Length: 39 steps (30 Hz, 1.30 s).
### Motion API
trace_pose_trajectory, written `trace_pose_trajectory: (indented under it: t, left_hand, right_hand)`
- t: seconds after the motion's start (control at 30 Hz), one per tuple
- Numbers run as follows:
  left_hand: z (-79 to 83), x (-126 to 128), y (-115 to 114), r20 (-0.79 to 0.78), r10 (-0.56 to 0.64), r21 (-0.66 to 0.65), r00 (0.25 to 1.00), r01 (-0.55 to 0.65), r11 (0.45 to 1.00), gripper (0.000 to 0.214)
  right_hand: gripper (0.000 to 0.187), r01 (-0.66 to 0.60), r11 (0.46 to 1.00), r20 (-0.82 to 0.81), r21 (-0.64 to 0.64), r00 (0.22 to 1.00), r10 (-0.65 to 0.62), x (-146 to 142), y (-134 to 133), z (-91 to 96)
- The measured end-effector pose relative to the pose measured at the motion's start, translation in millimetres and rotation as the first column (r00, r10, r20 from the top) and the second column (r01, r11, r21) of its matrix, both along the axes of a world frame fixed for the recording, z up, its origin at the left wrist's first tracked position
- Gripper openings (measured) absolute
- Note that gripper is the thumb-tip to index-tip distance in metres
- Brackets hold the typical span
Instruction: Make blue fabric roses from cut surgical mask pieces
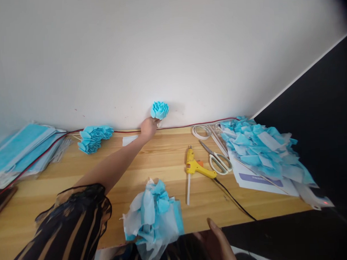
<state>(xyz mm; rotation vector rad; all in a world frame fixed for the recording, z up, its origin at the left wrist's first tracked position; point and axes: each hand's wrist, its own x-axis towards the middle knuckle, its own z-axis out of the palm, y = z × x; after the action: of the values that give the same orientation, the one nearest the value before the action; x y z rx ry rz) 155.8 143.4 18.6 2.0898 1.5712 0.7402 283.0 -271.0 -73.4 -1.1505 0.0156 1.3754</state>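
Note:
My left hand [149, 127] reaches far across the wooden table [163, 164] to the white wall. Its fingers are closed on the stem of a blue paper flower [159, 109] held up against the wall. My right hand [218, 242] rests low at the near table edge, fingers extended, holding nothing. A heap of blue and white mask scraps [153, 218] lies at the front edge between my arms.
A bunch of finished blue flowers [94, 137] lies back left beside a stack of blue face masks [23, 148]. A yellow glue gun [196, 166], scissors [218, 158], tape roll [200, 131] and a large pile of blue scraps [259, 148] sit on the right.

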Motion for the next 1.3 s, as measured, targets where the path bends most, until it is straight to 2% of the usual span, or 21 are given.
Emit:
trace_pose_trajectory:
  t: [0.2, 0.33, 0.53, 0.8, 0.9, 1.03, 1.1, 1.17, 1.23, 1.3]
  left_hand:
    - [0.9, -3, 2, -0.009, 0.012, -0.006, 1.000, -0.012, 1.000, 0.035]
    - [1.3, -5, 3, -0.026, 0.026, 0.003, 0.999, -0.026, 1.000, 0.035]
    - [1.6, -5, 3, -0.026, 0.027, 0.010, 0.999, -0.027, 1.000, 0.036]
    - [1.9, -7, 5, 0.014, -0.009, -0.002, 1.000, 0.009, 1.000, 0.033]
    - [2.6, -18, 7, 0.055, -0.031, 0.002, 0.998, 0.031, 1.000, 0.032]
    - [5.7, -43, 7, 0.127, -0.036, 0.026, 0.991, 0.033, 0.999, 0.029]
    - [7.7, -59, 6, 0.154, -0.022, 0.035, 0.988, 0.017, 0.999, 0.027]
    - [9.8, -73, 2, 0.196, 0.003, 0.034, 0.981, -0.010, 0.999, 0.027]
    - [12.2, -85, -7, 0.301, 0.040, 0.011, 0.953, -0.045, 0.999, 0.023]
    - [15.7, -92, -21, 0.387, 0.059, -0.024, 0.920, -0.054, 0.998, 0.021]
  right_hand:
    - [0.082, 0.020, 1.000, 0.003, -0.023, 1.000, -0.020, 1, 1, -1.4]
    - [0.086, 0.013, 1.000, -0.034, 0.008, 0.999, -0.013, 3, 0, -4.7]
    - [0.080, -0.019, 0.998, -0.041, 0.054, 0.999, 0.021, 3, -2, -3.9]
    - [0.079, -0.035, 0.999, 0.018, 0.010, 0.999, 0.035, 5, -3, -6.2]
    - [0.072, -0.031, 0.999, 0.058, 0.009, 0.998, 0.031, 6, -5, -10.2]
    - [0.071, -0.026, 0.999, 0.129, -0.026, 0.991, 0.029, 8, -10, -23.7]
    - [0.069, -0.094, 0.995, 0.199, -0.046, 0.975, 0.101, 11, -15, -27.9]
    - [0.063, -0.301, 0.950, 0.311, -0.078, 0.898, 0.310, 16, -23, -24.0]
    - [0.056, -0.553, 0.820, 0.453, -0.150, 0.699, 0.554, 23, -32, -8.2]
    - [0.054, -0.697, 0.681, 0.577, -0.222, 0.469, 0.668, 33, -38, 18.5]
